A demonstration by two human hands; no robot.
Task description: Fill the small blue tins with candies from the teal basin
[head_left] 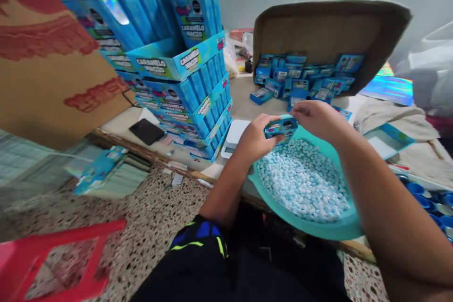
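Note:
A small blue candy box (282,127) is held between the thumb and fingers of my left hand (257,138), over the far left rim of a turquoise basin (300,227). Small pale blue and white candies (304,179) fill much of the basin. My right hand (318,120) is at the right end of the box, its fingers pinched together. Whatever those fingertips grip is too small to make out. A white scale (235,136) lies left of my left hand.
A tall stack of blue display boxes (198,99) stands at left, beside a dark phone (146,131). Behind the basin, an open carton (318,23) holds several small blue boxes. An empty tray (385,141) and blue containers (424,198) are at right. A red stool (63,245) is lower left.

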